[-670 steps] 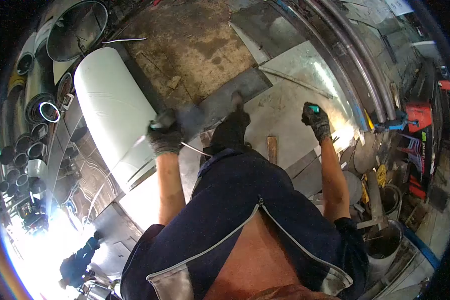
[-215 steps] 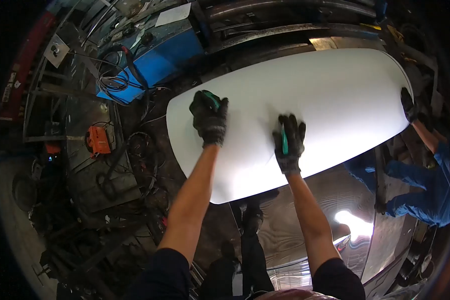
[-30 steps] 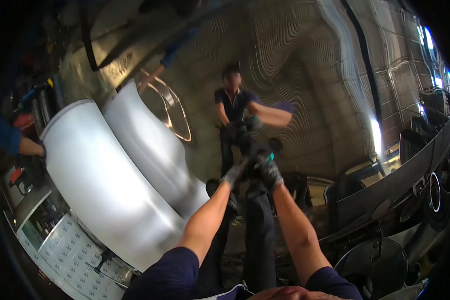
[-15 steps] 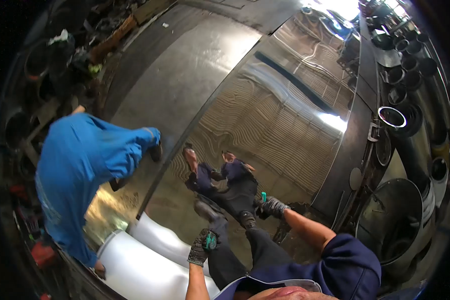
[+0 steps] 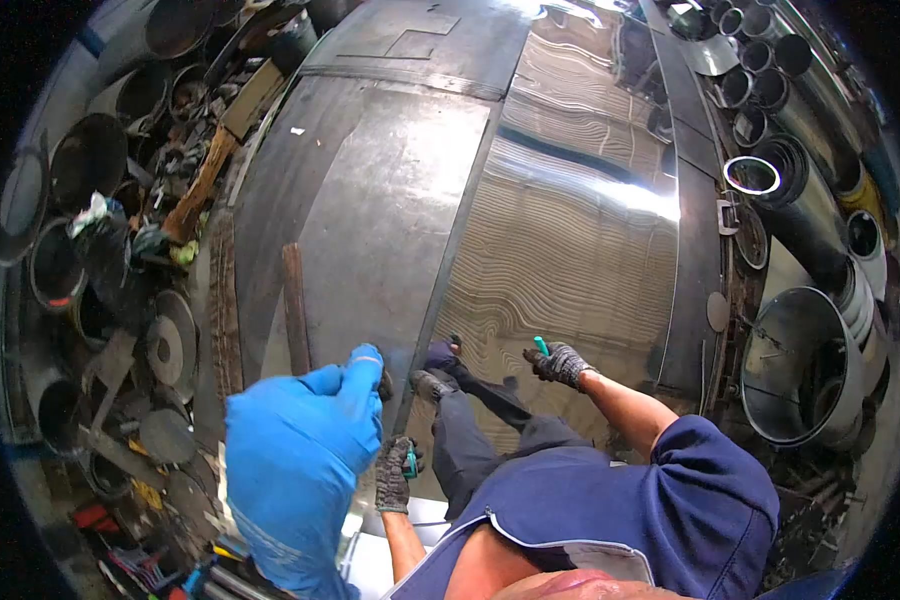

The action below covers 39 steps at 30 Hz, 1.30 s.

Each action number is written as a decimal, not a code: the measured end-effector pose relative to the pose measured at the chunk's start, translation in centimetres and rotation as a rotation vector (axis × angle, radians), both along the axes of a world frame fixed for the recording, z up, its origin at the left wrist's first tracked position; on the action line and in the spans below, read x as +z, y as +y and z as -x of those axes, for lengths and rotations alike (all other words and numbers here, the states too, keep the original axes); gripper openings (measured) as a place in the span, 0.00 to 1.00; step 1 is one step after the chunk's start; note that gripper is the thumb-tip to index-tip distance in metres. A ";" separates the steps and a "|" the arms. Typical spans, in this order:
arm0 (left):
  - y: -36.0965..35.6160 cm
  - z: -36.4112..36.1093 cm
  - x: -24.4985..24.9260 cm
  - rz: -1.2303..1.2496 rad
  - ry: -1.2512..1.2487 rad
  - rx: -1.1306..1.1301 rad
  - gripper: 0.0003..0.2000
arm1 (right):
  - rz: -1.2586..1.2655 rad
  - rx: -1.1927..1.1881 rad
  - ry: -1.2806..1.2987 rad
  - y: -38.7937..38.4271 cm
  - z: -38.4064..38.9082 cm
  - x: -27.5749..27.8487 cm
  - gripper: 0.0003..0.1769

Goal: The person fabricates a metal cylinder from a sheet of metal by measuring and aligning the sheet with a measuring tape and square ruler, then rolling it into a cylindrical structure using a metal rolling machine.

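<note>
My left hand [image 5: 394, 478], in a dark grey knit glove, is closed around a small green object [image 5: 410, 461] whose kind I cannot make out. It is low in the view, just right of a co-worker's blue clothing. My right hand [image 5: 560, 366], gloved the same way, is closed with a short green stick-like thing [image 5: 541, 345] poking up from it. This hand is over a shiny metal sheet [image 5: 560, 260] with wavy reflections. My legs and one shoe are at the sheet's left edge.
A co-worker in blue [image 5: 295, 455] bends close on my left. A dull grey metal sheet [image 5: 390, 190] lies beyond, with a narrow brown strip [image 5: 295, 305] on it. Metal pipes and rings [image 5: 805, 370] crowd the right; scrap and discs [image 5: 173, 345] line the left.
The co-worker has shifted right, nearer my left hand. My view has turned, and the white curved sheet is mostly hidden now. Both my hands still hold the green things.
</note>
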State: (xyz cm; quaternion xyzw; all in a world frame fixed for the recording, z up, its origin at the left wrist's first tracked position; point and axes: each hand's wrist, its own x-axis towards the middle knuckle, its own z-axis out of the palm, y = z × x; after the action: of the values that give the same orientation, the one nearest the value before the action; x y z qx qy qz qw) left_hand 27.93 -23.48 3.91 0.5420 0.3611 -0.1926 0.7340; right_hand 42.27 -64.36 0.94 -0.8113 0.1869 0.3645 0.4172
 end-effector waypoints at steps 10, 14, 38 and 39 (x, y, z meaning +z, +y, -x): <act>8.7 -21.6 5.8 0.005 -0.049 -0.212 0.12 | 0.212 -0.464 0.131 -3.8 1.1 2.6 0.27; 10.8 -30.3 5.6 -0.063 -0.075 -0.253 0.12 | 0.294 -0.594 0.157 -3.0 0.8 -1.5 0.26; 16.6 -66.5 -1.1 -0.299 0.394 -0.571 0.16 | -0.143 -0.625 -0.247 -1.4 -63.1 3.9 0.29; 16.0 -69.3 -1.6 -0.296 0.391 -0.582 0.16 | -0.130 -0.717 -0.164 -1.4 -64.4 2.2 0.30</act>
State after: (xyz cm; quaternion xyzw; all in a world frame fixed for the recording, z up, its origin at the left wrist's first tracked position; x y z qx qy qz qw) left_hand 97.27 -7.45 2.27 0.6751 0.3495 -0.4384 0.4795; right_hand 106.67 -65.78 3.11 -0.6924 0.4015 0.1399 0.5829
